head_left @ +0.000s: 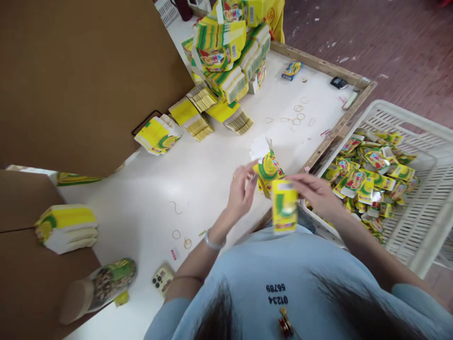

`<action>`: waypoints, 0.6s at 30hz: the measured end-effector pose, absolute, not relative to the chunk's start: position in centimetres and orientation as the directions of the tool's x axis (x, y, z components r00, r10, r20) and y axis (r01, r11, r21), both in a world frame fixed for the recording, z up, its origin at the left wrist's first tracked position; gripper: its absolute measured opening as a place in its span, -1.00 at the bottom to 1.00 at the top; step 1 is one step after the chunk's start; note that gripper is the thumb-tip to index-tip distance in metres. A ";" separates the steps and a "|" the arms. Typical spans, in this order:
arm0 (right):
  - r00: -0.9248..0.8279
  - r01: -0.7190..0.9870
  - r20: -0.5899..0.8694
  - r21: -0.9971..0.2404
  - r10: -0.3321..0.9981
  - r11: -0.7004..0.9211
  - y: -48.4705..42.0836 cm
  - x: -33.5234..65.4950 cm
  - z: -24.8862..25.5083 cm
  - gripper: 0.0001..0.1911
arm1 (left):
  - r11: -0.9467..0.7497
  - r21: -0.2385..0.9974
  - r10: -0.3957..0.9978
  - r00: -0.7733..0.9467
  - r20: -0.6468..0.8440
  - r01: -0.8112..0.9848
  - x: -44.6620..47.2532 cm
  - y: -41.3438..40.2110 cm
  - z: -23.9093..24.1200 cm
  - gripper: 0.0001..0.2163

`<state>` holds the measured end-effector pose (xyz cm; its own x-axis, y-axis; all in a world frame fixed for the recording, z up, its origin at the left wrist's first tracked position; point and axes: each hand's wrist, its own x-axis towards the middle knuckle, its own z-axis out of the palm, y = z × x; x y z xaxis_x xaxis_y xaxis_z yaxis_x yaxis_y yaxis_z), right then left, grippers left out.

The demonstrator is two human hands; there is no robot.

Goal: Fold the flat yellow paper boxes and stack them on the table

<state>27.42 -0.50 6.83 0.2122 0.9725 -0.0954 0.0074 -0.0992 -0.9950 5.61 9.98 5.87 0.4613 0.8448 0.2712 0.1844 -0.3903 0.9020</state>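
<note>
A small yellow-and-green carton (285,208), blurred by motion, hangs from my right hand (316,191), its top edge pinched between the fingers. Behind it, near the table's front edge, is a bunch of printed yellow cartons (269,166) with white flaps spread at the back. My left hand (242,186) is at the left edge of that bunch. Its fingers are bent but apart, the index fingertip against the cardboard; no grip on it is visible. The carton in my right hand covers the lower part of the bunch.
A white plastic basket (399,120) of small yellow cartons stands at the right. Stacked flat cartons (219,52) rise at the back. Brown cardboard (88,71) blocks the left. On the table (141,189) are rubber bands, a phone (163,278) and a jar (113,283).
</note>
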 end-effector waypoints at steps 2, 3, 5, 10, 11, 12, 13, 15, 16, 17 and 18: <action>0.453 0.281 0.033 -0.954 0.891 -0.108 -1.8 31.8 6.7 -0.58 | -0.447 0.853 0.858 0.400 0.323 0.271 7.7 14.8 4.8 -0.48; 0.534 0.450 0.116 -0.877 0.837 -0.165 -2.5 34.1 6.6 -0.56 | -0.428 0.842 0.882 0.356 0.310 0.329 8.7 17.1 4.2 -0.36; 0.580 0.718 0.296 -0.626 0.759 -0.305 -3.8 37.9 6.5 -0.45 | -0.361 0.827 0.914 0.338 0.223 0.432 10.6 21.0 3.0 -0.21; 0.523 0.822 0.460 -0.494 0.717 -0.283 -3.3 39.1 6.4 -0.31 | -0.415 0.798 0.844 0.513 0.157 0.438 12.5 25.2 3.1 -0.77; 0.500 0.818 0.452 -0.528 0.739 -0.231 -2.4 38.1 6.4 -0.38 | -0.438 0.808 0.839 0.502 0.210 0.394 12.4 25.3 3.6 -0.79; 0.472 0.811 0.447 -0.558 0.760 -0.176 -1.3 36.8 6.4 -0.44 | -0.457 0.817 0.839 0.476 0.265 0.351 12.1 25.1 4.3 -0.81; 0.439 0.803 0.447 -0.584 0.780 -0.118 0.0 35.4 6.4 -0.47 | -0.471 0.825 0.839 0.448 0.309 0.312 11.8 24.7 5.0 -0.84; 0.372 0.783 0.477 -0.622 0.796 0.007 2.6 32.2 6.4 -0.47 | -0.485 0.833 0.840 0.406 0.359 0.266 11.0 23.5 6.4 -0.88; 0.338 0.770 0.497 -0.635 0.799 0.069 3.9 30.6 6.4 -0.47 | -0.484 0.837 0.845 0.386 0.371 0.254 10.6 22.7 7.0 -0.86; 0.306 0.755 0.518 -0.643 0.799 0.128 5.2 29.0 6.4 -0.45 | -0.483 0.841 0.850 0.362 0.383 0.244 10.2 21.8 7.7 -0.82; 0.278 0.740 0.534 -0.649 0.799 0.177 6.2 27.5 6.5 -0.43 | -0.479 0.847 0.856 0.337 0.392 0.231 9.8 20.8 8.4 -0.78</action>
<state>27.48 6.21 6.49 0.2778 0.7988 0.5336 0.7396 0.1766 -0.6494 9.84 20.83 8.42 0.3367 0.8562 0.3919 0.2311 -0.4786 0.8471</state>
